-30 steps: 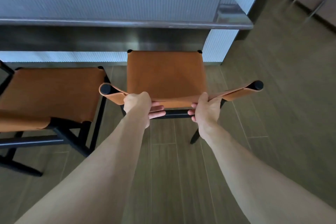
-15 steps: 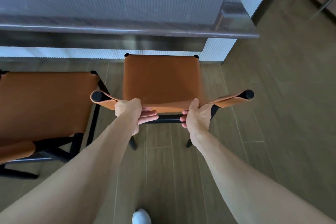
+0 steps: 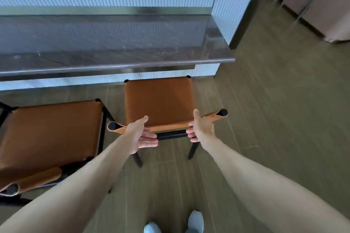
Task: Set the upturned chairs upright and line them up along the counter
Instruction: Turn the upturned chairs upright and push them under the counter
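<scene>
The tan leather chair with a black metal frame [image 3: 159,104] stood upright on the wooden plank floor [image 3: 265,119], its seat front tucked just under the edge of the dark stone surface [image 3: 113,56]. Its low leather backrest strap was flanked by the hands: the left hand [image 3: 140,134] lay relaxed with straight fingers at the strap's left part, the right hand [image 3: 200,128] likewise unclenched at the right part, neither seen to grip. A second tan leather chair [image 3: 51,134] stood to the left of the left hand, further from the surface, so the row was judged uneven. If the hands caught the strap on leaving, the chair could be dragged askew, or knocked against its neighbour.
</scene>
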